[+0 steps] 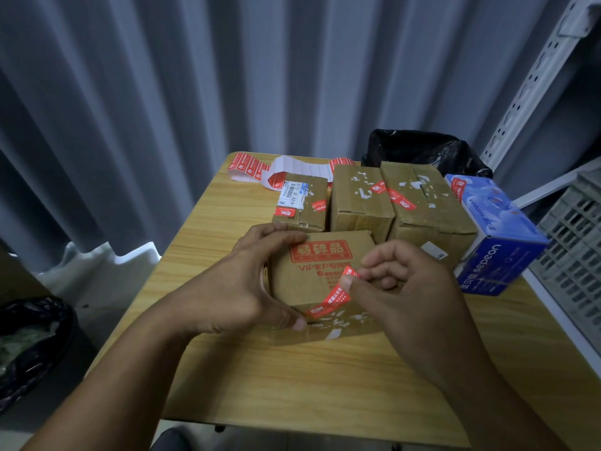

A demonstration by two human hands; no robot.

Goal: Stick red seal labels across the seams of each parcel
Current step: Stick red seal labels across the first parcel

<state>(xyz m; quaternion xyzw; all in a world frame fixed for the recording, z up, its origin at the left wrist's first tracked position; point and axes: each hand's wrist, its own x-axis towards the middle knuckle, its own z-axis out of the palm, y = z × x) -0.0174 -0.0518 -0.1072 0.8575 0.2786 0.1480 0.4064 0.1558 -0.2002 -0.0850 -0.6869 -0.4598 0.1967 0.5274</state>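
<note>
Grey curtain [162, 92] behind, wood table [292, 379] in front. Far row: three brown parcels [361, 200] plus blue box [497, 236] at right, all already sealed in red on the faces shown (other faces hidden). In work: near box [312, 281]. Far left lies the label strip [292, 167]. Gripping that box's left side is the left hand [240, 288], fingers curled over its far edge. Thumb and forefinger of the right hand [406, 294] pinch the free end of a seal [328, 304]; its other end looks stuck by the near edge. Remaining: press it flat across the seam.
</note>
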